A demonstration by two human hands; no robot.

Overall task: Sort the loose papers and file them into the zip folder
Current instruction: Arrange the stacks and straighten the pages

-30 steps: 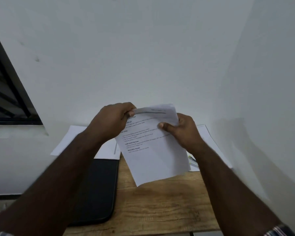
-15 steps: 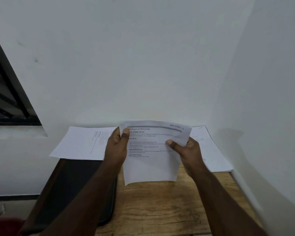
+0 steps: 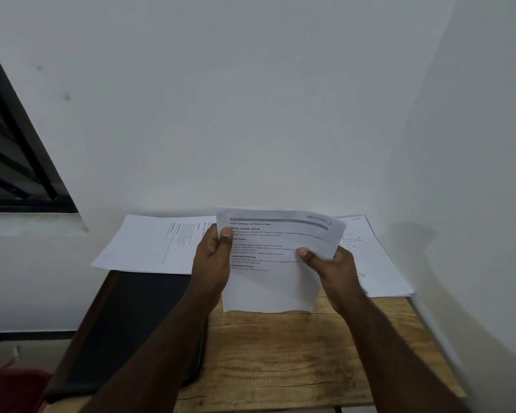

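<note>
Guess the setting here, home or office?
Can't tell which; probably a small desk nook in a plain room. A wooden table sits in a corner of bare white walls, a barred window at left, printed sheets and a black zip folder on it.

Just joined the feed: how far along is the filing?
Early. Done: nothing filed that I can see. In hand: the left hand and right hand hold one printed sheet. Left: paper on the left, paper on the right, and the dark folder.

wooden table (image 3: 295, 353), black zip folder (image 3: 125, 323), two paper sheets (image 3: 149, 245)
</note>
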